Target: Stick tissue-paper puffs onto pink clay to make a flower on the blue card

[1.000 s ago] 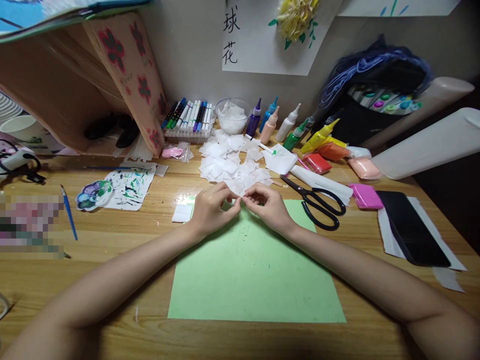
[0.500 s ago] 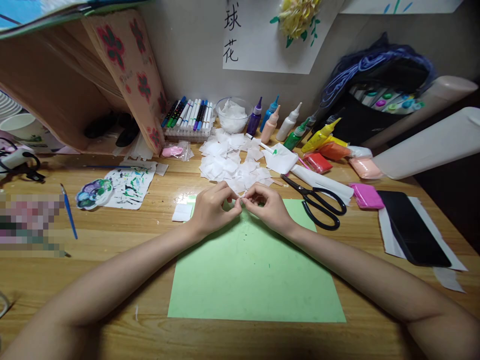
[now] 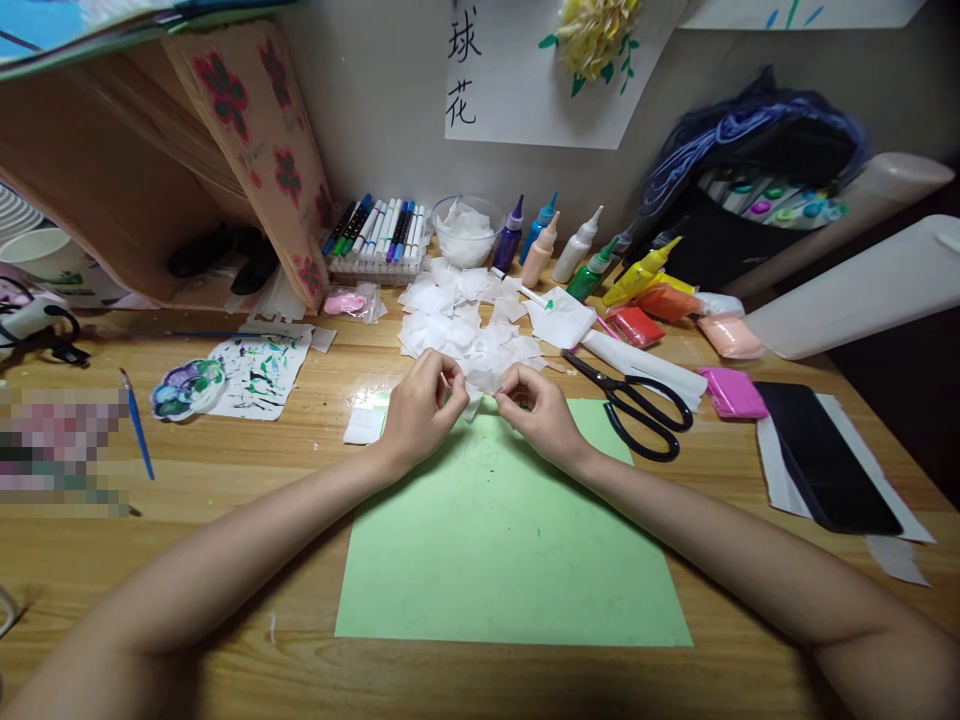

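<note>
My left hand (image 3: pixel 421 408) pinches a small piece of white tissue paper (image 3: pixel 473 403) between thumb and fingertips, over the far edge of a green sheet of paper (image 3: pixel 517 560). Just to its right, my right hand (image 3: pixel 544 412) is closed with thumb and fingertips together, a small gap away from the left fingers. Whether it grips anything is too small to make out. Directly beyond both hands lies a loose pile of white tissue paper pieces (image 3: pixel 450 315). Black-handled scissors (image 3: pixel 626 395) rest on the table to the right of my right hand.
A glass bowl (image 3: pixel 466 245) with white paper, a rack of markers (image 3: pixel 382 235) and several paint bottles (image 3: pixel 577 250) stand at the back. A phone (image 3: pixel 832 460) lies at the right. A paint-covered palette (image 3: pixel 187 388) and a brush (image 3: pixel 138 425) are at the left.
The fingertips, which met at one point before, have moved apart. My left hand has shifted slightly left and up, and the tissue piece now shows between the hands.
</note>
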`<state>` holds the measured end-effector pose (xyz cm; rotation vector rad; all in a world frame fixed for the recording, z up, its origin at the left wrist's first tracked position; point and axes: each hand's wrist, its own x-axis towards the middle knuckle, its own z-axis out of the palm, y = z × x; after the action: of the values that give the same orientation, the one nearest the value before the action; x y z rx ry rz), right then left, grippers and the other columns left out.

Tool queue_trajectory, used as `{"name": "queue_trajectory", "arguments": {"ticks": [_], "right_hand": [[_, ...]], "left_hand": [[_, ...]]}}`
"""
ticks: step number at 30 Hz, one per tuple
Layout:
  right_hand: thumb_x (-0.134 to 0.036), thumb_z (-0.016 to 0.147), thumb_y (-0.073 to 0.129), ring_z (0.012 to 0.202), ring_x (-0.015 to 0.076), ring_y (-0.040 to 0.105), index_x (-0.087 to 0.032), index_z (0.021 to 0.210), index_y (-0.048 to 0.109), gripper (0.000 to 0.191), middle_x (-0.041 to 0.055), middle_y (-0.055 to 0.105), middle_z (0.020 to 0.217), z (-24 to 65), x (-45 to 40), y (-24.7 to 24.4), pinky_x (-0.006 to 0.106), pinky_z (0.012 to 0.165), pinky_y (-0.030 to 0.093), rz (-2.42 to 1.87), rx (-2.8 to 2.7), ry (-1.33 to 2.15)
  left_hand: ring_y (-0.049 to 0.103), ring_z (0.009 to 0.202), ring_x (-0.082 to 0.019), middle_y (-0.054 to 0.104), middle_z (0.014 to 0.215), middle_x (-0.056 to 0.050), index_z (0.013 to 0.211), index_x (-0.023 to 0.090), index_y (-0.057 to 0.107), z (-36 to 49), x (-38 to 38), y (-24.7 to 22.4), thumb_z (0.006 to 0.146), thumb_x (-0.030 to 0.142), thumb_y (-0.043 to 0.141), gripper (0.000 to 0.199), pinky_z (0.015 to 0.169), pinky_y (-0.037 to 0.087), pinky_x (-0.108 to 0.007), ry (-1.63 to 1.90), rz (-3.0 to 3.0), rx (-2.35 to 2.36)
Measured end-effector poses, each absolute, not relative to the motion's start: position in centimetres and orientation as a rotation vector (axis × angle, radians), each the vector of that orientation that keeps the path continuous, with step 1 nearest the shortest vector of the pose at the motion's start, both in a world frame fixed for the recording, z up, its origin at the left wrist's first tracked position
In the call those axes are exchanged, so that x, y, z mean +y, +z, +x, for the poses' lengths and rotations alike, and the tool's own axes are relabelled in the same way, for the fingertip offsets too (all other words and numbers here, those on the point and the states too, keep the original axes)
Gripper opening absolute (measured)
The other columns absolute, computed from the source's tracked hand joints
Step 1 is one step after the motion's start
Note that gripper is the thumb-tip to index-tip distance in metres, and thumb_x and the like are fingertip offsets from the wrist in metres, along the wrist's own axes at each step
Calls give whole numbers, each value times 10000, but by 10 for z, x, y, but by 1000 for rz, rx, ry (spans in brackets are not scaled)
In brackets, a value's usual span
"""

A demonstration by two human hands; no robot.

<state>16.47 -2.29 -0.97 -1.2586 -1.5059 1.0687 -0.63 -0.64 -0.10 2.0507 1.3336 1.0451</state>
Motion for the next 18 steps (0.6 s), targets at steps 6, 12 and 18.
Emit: {"name": "queue_trajectory", "arguments": {"ticks": [6,12,18], "right_hand": [[-182,725,552,595,109,436,-192,683,457,104,-26,471,672,165,-22,-12,251,555,351,-1247,-1447,1075],[-225,735,580,570,104,425,-195,682,459,135,-23,468,667,165,-21,-10,243,513,344,-1282,-1384,1067],[-401,867,508,600,116,500,-175,873,531,228,28,591,754,165,-19,-13,242,495,418,-1189,-1296,1255]], "left_hand": [[452,567,-97,491,661,35,802,199,436,-7,-4,-2,878,238,444,86,555,343,-241,1057,1895,1375],[527,606,-106,516,682,22,825,206,431,-13,7,-15,903,305,423,126,569,420,-233,1231,1579,1433],[587,689,-119,619,826,-32,1054,183,471,-18,20,-16,921,345,403,221,598,462,-236,1227,1504,1370]]}}
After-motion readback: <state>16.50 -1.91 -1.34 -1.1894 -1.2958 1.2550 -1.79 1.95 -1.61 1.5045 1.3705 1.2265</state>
